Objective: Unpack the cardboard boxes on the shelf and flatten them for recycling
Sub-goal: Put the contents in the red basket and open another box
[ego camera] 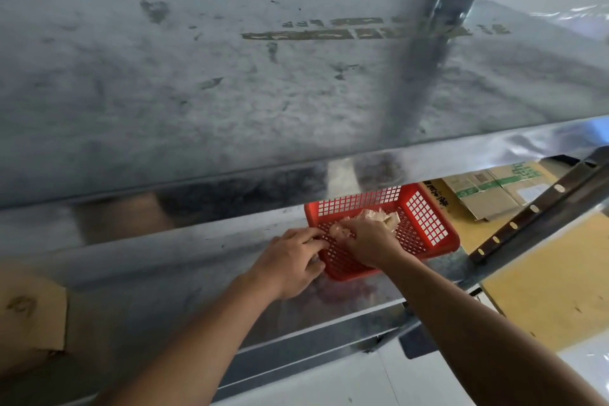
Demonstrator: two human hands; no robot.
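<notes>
A red plastic mesh basket (428, 224) stands on the lower metal shelf (184, 260). My left hand (290, 260) grips the basket's near left rim with curled fingers. My right hand (369, 237) reaches inside the basket and holds a clump of crinkled clear packets (385, 216). A brown cardboard box (29, 316) shows partly at the left edge of the same shelf. Flattened and taped cardboard boxes (484, 194) lie to the right, beyond the basket.
The upper metal shelf (230, 82) fills the top of the view and overhangs the basket. A slotted upright post (527, 217) crosses at the right. Flat yellow-brown cardboard (553, 280) lies right of the post. White floor (379, 382) shows below.
</notes>
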